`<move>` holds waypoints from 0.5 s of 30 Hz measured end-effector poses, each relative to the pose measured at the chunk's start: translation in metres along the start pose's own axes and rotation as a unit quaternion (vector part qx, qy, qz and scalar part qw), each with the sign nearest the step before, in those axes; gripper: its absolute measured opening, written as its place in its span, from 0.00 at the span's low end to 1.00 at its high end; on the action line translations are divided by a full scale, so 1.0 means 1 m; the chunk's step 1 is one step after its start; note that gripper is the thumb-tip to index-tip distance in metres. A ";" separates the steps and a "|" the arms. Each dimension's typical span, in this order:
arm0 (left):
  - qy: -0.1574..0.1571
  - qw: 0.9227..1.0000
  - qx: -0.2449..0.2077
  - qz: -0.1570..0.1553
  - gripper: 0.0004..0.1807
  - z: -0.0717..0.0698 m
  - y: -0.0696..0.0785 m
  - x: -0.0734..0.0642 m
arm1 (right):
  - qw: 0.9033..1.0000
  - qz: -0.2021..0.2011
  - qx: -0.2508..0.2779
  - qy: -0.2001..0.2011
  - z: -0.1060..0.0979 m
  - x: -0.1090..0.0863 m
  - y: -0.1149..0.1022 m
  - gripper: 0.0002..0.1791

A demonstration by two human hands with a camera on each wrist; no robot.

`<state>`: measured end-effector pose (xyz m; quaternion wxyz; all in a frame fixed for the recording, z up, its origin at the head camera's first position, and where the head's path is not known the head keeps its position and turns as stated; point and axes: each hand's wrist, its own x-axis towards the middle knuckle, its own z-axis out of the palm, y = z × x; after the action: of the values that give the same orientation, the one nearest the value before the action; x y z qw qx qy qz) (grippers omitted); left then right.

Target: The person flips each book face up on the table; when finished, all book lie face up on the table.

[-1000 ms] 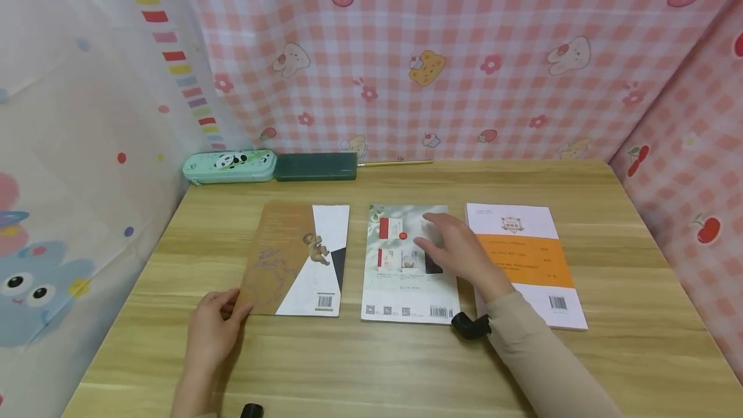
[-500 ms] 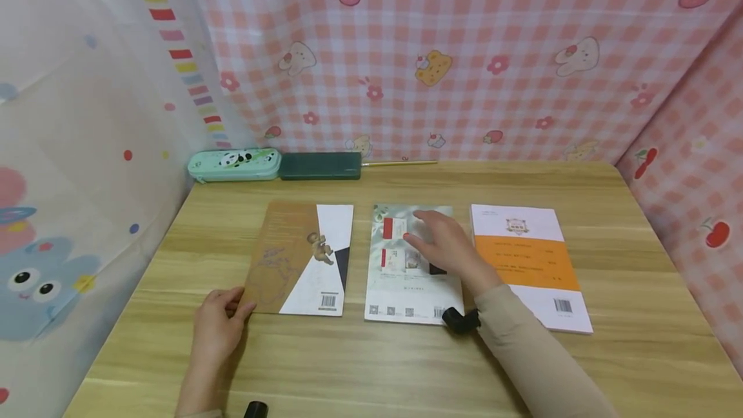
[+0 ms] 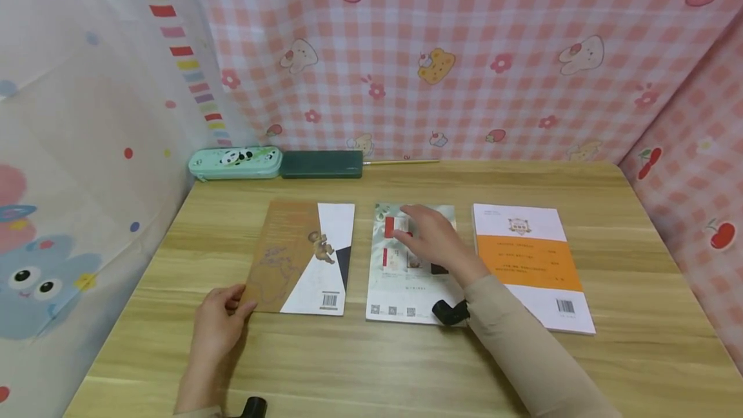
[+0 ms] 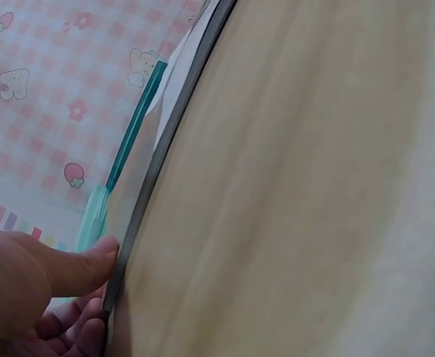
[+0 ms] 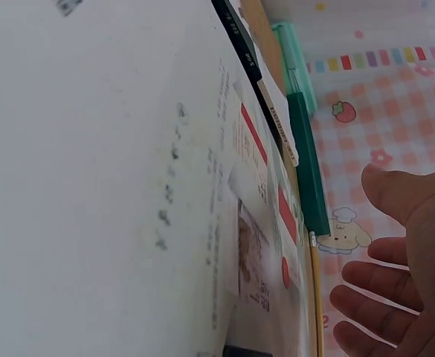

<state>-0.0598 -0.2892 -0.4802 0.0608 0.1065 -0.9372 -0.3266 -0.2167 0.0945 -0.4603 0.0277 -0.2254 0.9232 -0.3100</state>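
Observation:
Three books lie in a row on the wooden table, back covers up. My left hand (image 3: 219, 321) holds the lower left corner of the brown-and-white book (image 3: 302, 257), thumb on the cover and the other fingers curled at its edge. In the left wrist view the thumb (image 4: 91, 269) presses beside the book's grey edge (image 4: 154, 167). Over the pale green-and-white book (image 3: 400, 298) hovers my right hand (image 3: 435, 237), fingers spread and holding nothing. The right wrist view shows that hand (image 5: 418, 260) above the cover. The sleeve partly hides the white-and-orange book (image 3: 522, 263) on the right.
Along the table's back edge lie a mint pencil case (image 3: 235, 163) with pandas, a dark green box (image 3: 322, 164) and a thin yellow stick (image 3: 402, 162). A pink checked curtain (image 3: 371, 50) hangs behind them. Patterned cloth encloses both sides.
My right hand has moved left across the pale green-and-white book, fingers still spread. The left hand stays at the brown-and-white book's corner. The head view has shifted slightly.

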 end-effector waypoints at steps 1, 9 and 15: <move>-0.003 1.000 0.002 0.003 0.22 -0.001 0.000 0.000 | 1.000 0.001 0.000 -0.001 0.000 0.001 -0.001 0.35; -0.013 0.999 0.015 0.035 0.27 -0.002 -0.003 0.006 | 1.000 0.004 0.014 -0.009 0.002 0.008 -0.007 0.36; -0.022 0.999 0.003 0.031 0.28 -0.004 -0.002 0.008 | 1.000 -0.003 0.021 -0.007 0.004 0.013 -0.010 0.34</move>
<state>-0.0667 -0.2948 -0.4784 0.0498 0.0707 -0.9421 -0.3240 -0.2238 0.0791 -0.4564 0.0378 -0.2295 0.9157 -0.3276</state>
